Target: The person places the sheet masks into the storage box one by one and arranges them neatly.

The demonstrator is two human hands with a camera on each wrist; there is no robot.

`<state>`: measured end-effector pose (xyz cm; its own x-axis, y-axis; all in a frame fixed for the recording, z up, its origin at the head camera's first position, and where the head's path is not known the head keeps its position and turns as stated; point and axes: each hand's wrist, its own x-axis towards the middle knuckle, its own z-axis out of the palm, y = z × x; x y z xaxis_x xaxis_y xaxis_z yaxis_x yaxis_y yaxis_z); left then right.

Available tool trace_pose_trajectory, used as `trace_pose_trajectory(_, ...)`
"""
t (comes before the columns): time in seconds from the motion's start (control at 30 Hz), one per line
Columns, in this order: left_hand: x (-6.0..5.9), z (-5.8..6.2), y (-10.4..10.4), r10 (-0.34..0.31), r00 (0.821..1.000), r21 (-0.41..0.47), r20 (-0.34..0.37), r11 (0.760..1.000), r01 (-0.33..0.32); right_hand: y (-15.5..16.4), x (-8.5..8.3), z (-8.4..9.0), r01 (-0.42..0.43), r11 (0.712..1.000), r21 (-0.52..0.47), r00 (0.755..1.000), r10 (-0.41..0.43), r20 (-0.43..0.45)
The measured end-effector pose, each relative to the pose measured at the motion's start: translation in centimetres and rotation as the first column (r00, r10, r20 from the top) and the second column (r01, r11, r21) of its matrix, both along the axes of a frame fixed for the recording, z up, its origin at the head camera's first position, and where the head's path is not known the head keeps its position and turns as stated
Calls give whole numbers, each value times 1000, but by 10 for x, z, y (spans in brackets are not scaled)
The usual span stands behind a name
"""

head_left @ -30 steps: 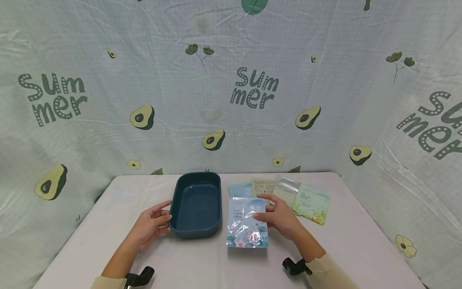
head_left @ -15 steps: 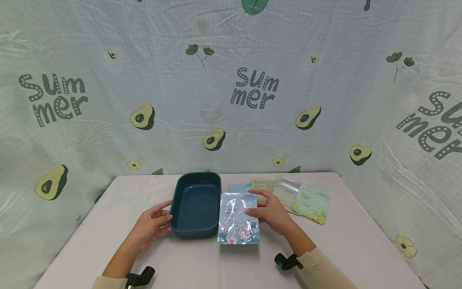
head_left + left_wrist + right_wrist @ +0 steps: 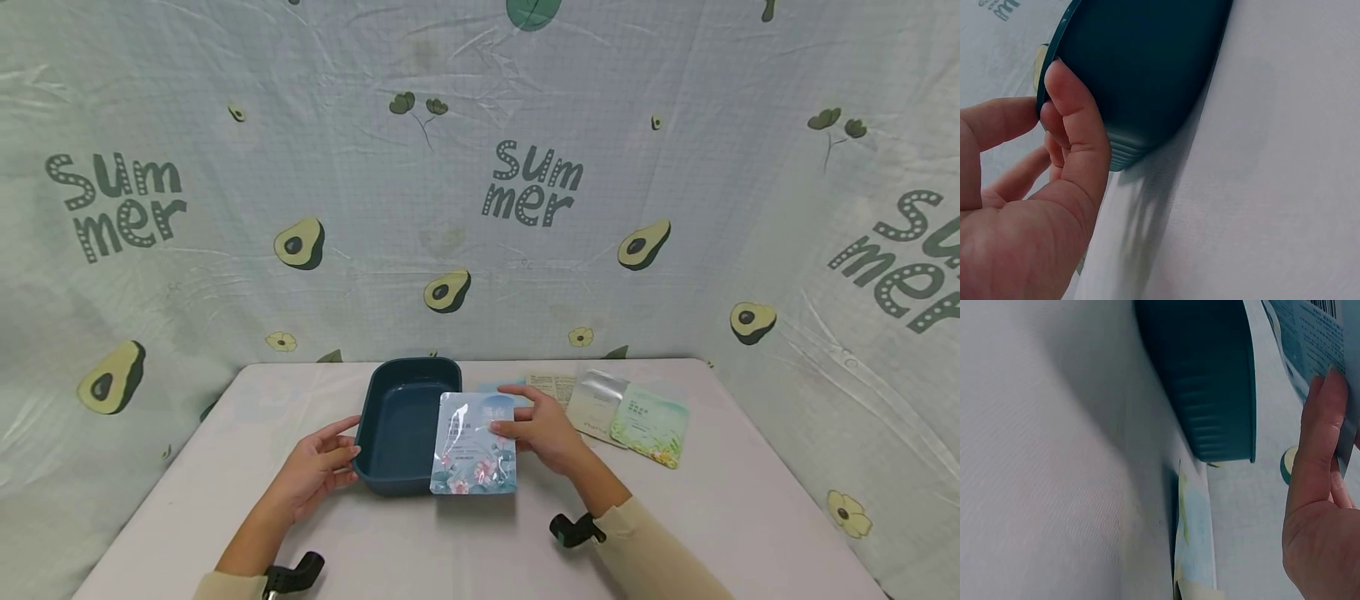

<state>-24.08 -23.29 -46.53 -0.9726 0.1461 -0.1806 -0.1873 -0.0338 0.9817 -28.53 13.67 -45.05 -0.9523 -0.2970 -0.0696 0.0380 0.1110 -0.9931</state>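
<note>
My right hand (image 3: 542, 429) pinches a glossy light blue face mask packet (image 3: 467, 457) with pink flowers, thumb on its front and fingers behind. The packet hangs above the table, its left part overlapping the right wall of a deep dark blue storage bin (image 3: 401, 433) in the head view. The right wrist view shows the packet's printed back (image 3: 1319, 337) with a barcode. My left hand (image 3: 315, 467) holds the bin's left side. In the left wrist view, thumb and curled fingers (image 3: 1075, 119) meet at its rim and outer wall. The visible bin floor has nothing on it.
Right of the bin lie several flat packets: a beige one (image 3: 551, 383), a silver-topped one (image 3: 596, 408) and a green floral one (image 3: 652, 425) overlapping it. A light blue one is mostly hidden behind my right hand. A printed curtain (image 3: 360, 275) stands behind the white table (image 3: 202, 483).
My right hand has carried the blue floral packet leftward and slightly up, from right of the bin to overlapping its right edge. My left hand stays at the bin.
</note>
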Motion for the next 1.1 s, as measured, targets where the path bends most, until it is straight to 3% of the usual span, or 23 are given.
trace_pose_trajectory(0.53,0,2,1,-7,1000,6,0,1000,7,-30,-17,4,-39,995,-87,999,41,21)
trace_pose_trajectory(1.1,0,2,0,14,1000,-12,21,1000,-14,-61,-37,6,-25,998,-53,1000,25,2)
